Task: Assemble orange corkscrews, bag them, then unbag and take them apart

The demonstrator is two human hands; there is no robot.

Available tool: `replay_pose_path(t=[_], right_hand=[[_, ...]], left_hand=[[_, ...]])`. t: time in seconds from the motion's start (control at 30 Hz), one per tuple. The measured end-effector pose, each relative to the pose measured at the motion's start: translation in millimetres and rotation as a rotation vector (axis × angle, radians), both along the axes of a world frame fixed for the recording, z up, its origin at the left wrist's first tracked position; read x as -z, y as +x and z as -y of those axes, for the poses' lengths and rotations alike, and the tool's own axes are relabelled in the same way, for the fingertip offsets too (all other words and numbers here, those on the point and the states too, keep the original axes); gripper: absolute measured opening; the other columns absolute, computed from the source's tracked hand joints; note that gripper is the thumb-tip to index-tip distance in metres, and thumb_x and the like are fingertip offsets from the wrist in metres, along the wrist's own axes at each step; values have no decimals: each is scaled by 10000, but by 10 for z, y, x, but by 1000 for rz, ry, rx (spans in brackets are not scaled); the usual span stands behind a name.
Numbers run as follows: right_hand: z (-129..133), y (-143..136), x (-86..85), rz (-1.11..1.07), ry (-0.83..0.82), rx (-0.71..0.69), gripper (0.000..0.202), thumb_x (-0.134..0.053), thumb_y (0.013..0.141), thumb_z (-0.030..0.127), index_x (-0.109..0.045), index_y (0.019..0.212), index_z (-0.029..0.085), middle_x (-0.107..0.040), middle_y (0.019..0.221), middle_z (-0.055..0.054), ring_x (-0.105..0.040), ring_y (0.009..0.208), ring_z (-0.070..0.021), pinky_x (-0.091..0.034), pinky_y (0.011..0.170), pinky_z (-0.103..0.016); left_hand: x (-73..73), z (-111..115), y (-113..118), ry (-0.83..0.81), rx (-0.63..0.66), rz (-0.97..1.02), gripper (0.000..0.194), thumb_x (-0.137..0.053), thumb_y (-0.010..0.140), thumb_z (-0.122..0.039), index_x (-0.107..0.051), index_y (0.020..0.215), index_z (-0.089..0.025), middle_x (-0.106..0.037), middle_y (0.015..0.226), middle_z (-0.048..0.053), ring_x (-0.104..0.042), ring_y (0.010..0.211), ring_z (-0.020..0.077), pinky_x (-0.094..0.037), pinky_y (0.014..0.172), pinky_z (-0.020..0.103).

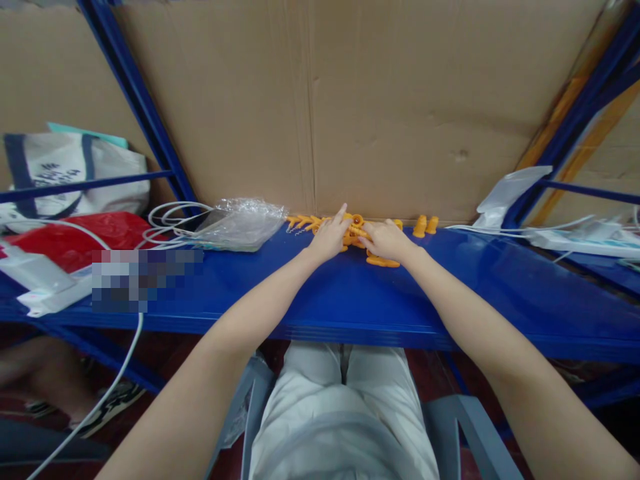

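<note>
Orange plastic parts [355, 223] lie heaped at the back of the blue shelf, several of them ring-shaped or curved. My left hand [330, 238] rests over the heap's left side, its index finger stretched out. From the right, my right hand [390, 240] reaches in with its fingers closed around an orange piece, whose full shape is hidden. A flat orange part [384, 261] lies just below my right hand. Branched orange pieces [303, 221] extend leftward, with thin spiral shapes beside them. Two stubby orange parts [420, 227] stand upright to the right.
Clear plastic bags [245, 227] and coiled white cables [167, 217] lie left of the heap. Farther left are a red bag [75, 233] and a white power strip [55, 293]. Cardboard [370, 107] backs the shelf [320, 303]. Another person's leg [45, 373] shows lower left.
</note>
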State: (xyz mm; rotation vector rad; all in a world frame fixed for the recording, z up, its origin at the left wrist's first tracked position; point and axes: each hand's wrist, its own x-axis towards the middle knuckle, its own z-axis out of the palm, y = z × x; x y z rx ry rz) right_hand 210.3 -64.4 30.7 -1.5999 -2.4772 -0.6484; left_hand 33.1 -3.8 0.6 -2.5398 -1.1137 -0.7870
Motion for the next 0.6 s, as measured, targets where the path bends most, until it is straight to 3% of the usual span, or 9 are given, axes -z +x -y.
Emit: replay_pose_path(t=[0.2, 0.43, 0.6], right_hand=[[-14, -20, 27, -14, 61, 22, 328, -426, 997, 231, -593, 1234, 76, -680, 1213, -218, -610, 1132, -309, -340, 849, -368], [-16, 29, 16, -12, 139, 39, 346, -372, 937, 80, -590, 1204, 105, -688, 1108, -185, -586, 1074, -296, -320, 855, -380], [-130, 275, 2, -169, 172, 162, 302, -439, 933, 179, -629, 1162, 130, -661, 1161, -185, -558, 1090, -311, -358, 873, -401]], left_hand=[[13, 10, 31, -56, -76, 9, 465, -588, 855, -84, -589, 1316, -135, -396, 1567, 220, -524, 1356, 308, -411, 1126, 490], [-18, 7, 11, -129, -90, 52, 443, -526, 858, -58, -614, 1287, -123, -459, 1524, 211, -471, 1404, 277, -376, 1155, 498], [-46, -31, -85, -161, -99, 94, 458, -550, 840, -45, -627, 1284, -122, -505, 1494, 197, -495, 1387, 268, -371, 1163, 465]])
